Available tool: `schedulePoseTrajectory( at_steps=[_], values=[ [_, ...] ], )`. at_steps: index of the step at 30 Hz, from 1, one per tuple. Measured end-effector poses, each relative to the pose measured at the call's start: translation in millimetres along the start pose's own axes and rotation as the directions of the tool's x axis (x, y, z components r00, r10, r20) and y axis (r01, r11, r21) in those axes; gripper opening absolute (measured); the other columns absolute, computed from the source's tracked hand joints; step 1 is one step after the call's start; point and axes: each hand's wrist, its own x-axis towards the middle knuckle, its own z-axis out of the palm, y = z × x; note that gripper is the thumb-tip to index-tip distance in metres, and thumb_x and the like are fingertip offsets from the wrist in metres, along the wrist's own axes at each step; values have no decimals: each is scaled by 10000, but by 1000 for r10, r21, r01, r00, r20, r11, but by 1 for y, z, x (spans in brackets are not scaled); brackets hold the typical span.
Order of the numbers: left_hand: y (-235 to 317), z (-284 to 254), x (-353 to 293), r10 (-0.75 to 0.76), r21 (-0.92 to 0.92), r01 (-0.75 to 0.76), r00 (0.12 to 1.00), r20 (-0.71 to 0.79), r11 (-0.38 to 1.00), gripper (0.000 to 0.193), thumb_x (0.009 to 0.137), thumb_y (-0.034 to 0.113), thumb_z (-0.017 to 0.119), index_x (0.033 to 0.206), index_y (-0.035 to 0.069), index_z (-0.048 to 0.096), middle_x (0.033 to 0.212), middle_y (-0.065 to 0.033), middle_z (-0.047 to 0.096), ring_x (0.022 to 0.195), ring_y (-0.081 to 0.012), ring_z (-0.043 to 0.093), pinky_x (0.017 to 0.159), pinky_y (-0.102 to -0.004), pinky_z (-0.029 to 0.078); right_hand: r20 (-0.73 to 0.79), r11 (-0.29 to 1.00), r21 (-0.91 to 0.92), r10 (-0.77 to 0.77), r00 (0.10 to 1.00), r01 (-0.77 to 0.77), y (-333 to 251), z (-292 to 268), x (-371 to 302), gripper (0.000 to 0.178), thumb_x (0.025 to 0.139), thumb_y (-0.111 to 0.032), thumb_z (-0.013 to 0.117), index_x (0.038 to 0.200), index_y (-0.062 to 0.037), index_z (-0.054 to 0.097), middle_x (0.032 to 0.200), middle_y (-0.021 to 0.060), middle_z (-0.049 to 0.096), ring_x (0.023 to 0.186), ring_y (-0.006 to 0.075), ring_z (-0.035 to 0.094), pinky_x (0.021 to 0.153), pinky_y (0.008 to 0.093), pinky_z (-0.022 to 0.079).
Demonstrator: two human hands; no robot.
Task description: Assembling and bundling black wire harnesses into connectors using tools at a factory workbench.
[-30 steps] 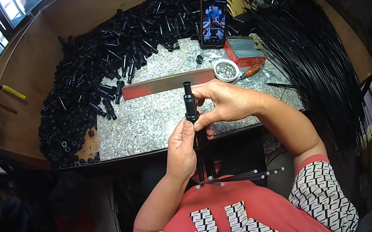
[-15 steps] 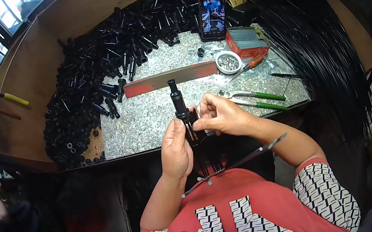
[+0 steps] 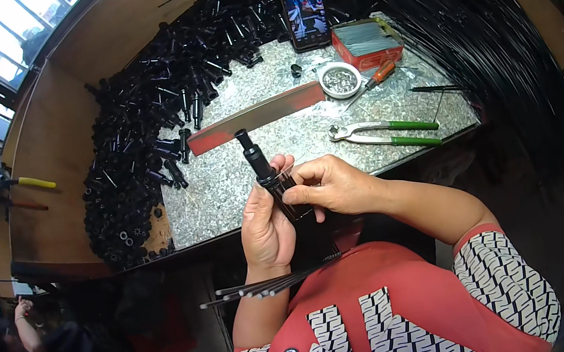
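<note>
Stepped black tube part-assembled at the near edge of the tabletop

We judge this piece partly put together: black rods gather at the tube's lower end, and pale-tipped rod ends fan out toward our left. We cannot tell how many it lacks, or whether they are fastened. Loose black fittings and a sheaf of long black rods lie beyond our grip, so plenty appears left.

Our left hand is closed around the tube near its collar; our right hand, just beside it, pinches the gathered rods between thumb and curled fingers.
</note>
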Motion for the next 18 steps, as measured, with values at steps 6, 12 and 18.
schedulePoseTrajectory(
  at_steps=[6,12,18],
  values=[
    [3,-7,1,-13,5,13,996,93,1000,366,944,192,506,1242,-22,511,1346,-146,461,1317,-341,351,1095,-477,284,20,999,36,-25,999,24,6,-1,2,348,924,-289,585,698,-27,547,654,7,553,475,75,541,426,205,405],
    [6,-10,4,-92,0,94,980,178,996,360,950,201,488,1225,-26,538,1371,-171,444,1356,-355,286,1116,-480,232,98,997,57,-53,994,48,7,-6,0,371,937,-323,556,718,-24,560,672,10,562,486,77,546,442,208,421],
    [9,-5,3,-131,15,131,969,209,991,394,946,199,498,1244,-58,505,1392,-193,413,1379,-358,235,1132,-492,186,201,996,74,-61,978,47,3,-11,0,372,938,-335,552,738,-22,577,692,10,569,510,83,560,459,209,435]
  ],
)
